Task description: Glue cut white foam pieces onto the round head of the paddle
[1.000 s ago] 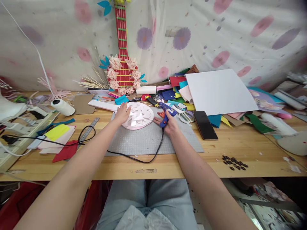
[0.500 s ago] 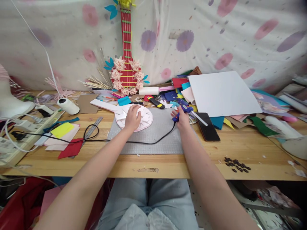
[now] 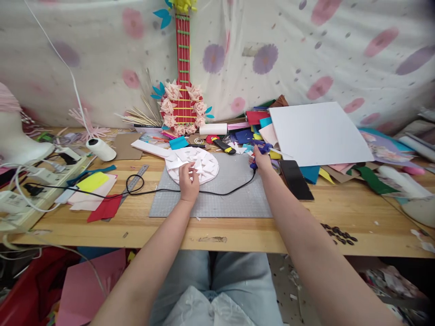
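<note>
My right hand (image 3: 261,162) is wrapped round a blue glue gun (image 3: 262,146), held above the right side of the grey cutting mat (image 3: 234,209). A pale glue stick (image 3: 277,152) juts out of the gun's back end toward the right. On the mat's left part lies a white guitar-shaped piece (image 3: 213,168), its round body covered with folded white paper bits and its neck pointing to the upper left. Over the near edge of that body is my left hand (image 3: 189,182), fingers loosely bent and apart; I see nothing held in it.
The gun's black cord (image 3: 220,194) crosses the mat to a power strip (image 3: 20,210) at left. A phone (image 3: 296,180) and a large white board (image 3: 321,133) lie at right. A yellow-black cutter (image 3: 223,146) rests behind the mat. A red flower-trimmed paper guitar (image 3: 184,97) stands at the back.
My left hand has drawn back from the middle of the white round body to its near edge, uncovering the folded bits. The glue gun has shifted slightly in my right hand's grip.
</note>
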`<state>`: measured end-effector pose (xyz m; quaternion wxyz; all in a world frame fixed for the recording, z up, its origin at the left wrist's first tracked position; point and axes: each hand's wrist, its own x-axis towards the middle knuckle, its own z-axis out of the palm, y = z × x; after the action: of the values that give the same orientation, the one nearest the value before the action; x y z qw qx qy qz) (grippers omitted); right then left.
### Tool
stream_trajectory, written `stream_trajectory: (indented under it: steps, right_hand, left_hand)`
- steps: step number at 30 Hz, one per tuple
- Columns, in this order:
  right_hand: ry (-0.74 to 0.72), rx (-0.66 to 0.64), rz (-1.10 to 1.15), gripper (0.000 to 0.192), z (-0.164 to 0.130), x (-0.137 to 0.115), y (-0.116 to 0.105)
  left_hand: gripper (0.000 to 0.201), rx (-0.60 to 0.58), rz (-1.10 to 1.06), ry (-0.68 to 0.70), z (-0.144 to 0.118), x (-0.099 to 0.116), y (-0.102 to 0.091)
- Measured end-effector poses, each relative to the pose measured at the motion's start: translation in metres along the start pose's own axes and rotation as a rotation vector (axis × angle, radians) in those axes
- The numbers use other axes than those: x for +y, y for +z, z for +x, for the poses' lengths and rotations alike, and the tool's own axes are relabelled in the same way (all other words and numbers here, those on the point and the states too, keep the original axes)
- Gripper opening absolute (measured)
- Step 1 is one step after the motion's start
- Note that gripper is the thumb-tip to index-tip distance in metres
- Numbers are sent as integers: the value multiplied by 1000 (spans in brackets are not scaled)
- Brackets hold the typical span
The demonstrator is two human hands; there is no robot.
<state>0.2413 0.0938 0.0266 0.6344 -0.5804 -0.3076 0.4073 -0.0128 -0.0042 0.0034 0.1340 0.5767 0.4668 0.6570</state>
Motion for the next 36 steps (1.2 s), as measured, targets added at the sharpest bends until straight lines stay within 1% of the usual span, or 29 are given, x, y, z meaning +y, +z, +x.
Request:
stream_trajectory:
  steps: [1,2,4,6,7,10,11,13,20,23,26,28,31,34,36]
  right_hand:
    - [12,22,66,27,-8,-1,3]
    - [19,-12,143,27,-18,-3,7]
    - [40,-145,301,27,-41,-7,17]
    - [89,-345,389,29,-66,-9,28]
    - [128,-438,414,30,-78,-9,34]
    - [213,-634,451,29,-108,-3,47]
    - [232,-683,450,29,-114,-1,51]
    - [252,-738,450,27,-123,4,55]
    - [243,-774,426,29,-127,11,53]
    - [223,-787,392,29,-128,15,53]
    - [198,-806,379,30,-130,18,56]
    - [198,-817,373,31,-133,18,57]
    - [194,-806,347,32,-136,12,53]
    - [128,-722,293,33,-134,5,42]
    - [74,-673,241,34,-128,2,32]
  left_hand:
    - [26,10,-20,-30,0,-2,0]
    - [25,12,-38,-55,-1,-3,1]
    - [24,-18,-65,-97,-3,-5,4]
    - [26,-80,-86,-125,-6,-7,7]
    - [28,-116,-96,-136,-7,-7,8]
    - [36,-206,-124,-157,-8,-7,9]
    - [37,-226,-134,-164,-8,-7,9]
    - [35,-253,-153,-178,-7,-7,8]
    - [26,-278,-186,-228,-5,-9,9]
    - [21,-279,-126,-200,-5,-8,9]
    - [18,-250,-78,-163,-4,-5,9]
    - [17,-230,-83,-166,-4,-4,9]
    - [21,-194,-155,-222,-3,-7,10]
    - [30,-125,-310,-331,0,-11,8]
    - [34,-82,-397,-380,3,-14,5]
